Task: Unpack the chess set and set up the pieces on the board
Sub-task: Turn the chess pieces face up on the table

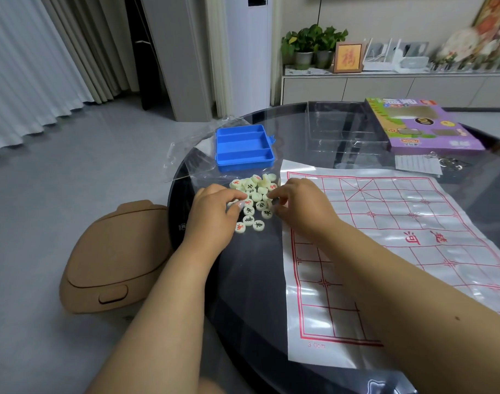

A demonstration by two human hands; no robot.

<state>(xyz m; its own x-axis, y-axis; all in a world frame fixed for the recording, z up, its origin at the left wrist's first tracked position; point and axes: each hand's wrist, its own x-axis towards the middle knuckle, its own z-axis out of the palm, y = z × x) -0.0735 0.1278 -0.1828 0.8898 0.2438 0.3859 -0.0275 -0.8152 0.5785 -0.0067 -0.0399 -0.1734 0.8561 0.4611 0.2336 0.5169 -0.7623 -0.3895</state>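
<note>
The left hand (214, 207) and right hand (295, 204) each pinched a disc from the heap of pale round chess pieces (254, 200) (red and black characters) on the dark glass bench (243, 280), between the blue plastic tray (243, 146) and the red-lined plastic board sheet (399, 251).

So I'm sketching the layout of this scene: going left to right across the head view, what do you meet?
Tan plastic lidded bin on the floor → left hand → pile of pale round chess pieces → right hand → glossy sheet board with red grid → purple cardboard game box.
</note>
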